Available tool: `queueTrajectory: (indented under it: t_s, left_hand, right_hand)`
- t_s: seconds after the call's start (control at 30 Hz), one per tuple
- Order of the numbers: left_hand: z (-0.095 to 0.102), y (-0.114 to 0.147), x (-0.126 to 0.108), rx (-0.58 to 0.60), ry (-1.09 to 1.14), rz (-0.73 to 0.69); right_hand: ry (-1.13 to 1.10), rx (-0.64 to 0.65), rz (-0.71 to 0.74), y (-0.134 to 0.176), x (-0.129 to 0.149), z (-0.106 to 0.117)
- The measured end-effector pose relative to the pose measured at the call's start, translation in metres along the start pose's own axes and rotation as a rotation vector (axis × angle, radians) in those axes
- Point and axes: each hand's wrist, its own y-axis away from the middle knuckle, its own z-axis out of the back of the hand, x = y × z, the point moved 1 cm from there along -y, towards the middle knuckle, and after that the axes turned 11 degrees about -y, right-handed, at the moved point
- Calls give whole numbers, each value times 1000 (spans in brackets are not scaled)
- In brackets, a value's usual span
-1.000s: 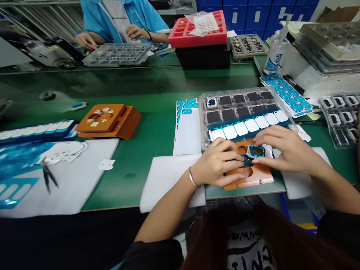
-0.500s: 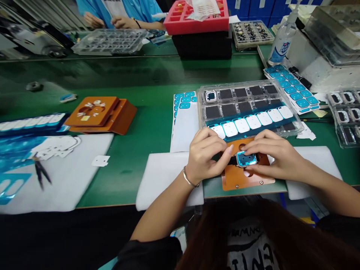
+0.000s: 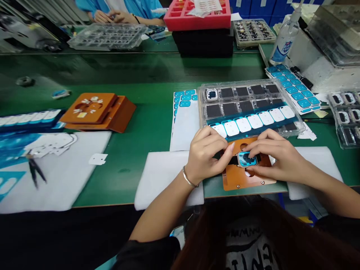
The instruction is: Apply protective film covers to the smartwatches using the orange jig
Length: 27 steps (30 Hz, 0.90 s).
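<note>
A small square watch case [image 3: 246, 159] with a blue-rimmed face and a dark middle lies on an orange fixture [image 3: 236, 180], between black pieces on either side. My right hand [image 3: 277, 155] grips the case from the right, fingertips over its face and thumb by its lower edge. On the left, my left hand [image 3: 209, 152] is closed in a pinch beside the case; what its fingers hold, if anything, is hidden. Just behind both hands, a blue strip of white adhesive pieces [image 3: 254, 122] lies across a clear plastic tray [image 3: 201, 101] with dark square pads.
A second orange fixture [image 3: 90, 108] stands to the left, near tweezers [image 3: 36, 170] and loose white pieces [image 3: 53, 144] on a white foam sheet [image 3: 67, 180]. Blue sticker sheets [image 3: 292, 90] and a pump bottle [image 3: 285, 41] are back right. Across the bench, a person's hands [image 3: 114, 17] work.
My right fingertips have shifted slightly on the watch case, and the face's dark middle looks different now. My left hand keeps its pinch. The view has moved a little.
</note>
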Motion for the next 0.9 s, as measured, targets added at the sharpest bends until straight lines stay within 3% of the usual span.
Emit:
queueTrajectory:
  t_s: [0.47, 0.63, 0.77, 0.9]
  left_hand:
    - [-2, 1, 1, -15, -8, -20]
    - [-2, 0, 4, -42, -10, -22]
    - [0, -2, 6, -120, -29, -19]
    - [6, -4, 11, -284, -76, 82]
  right_hand:
    - [44, 26, -41, -2, 6, -4]
    - [50, 82, -107, -1, 7, 9]
    - [80, 125, -41, -8, 7, 20]
    - [228, 298, 51, -28, 4, 1]
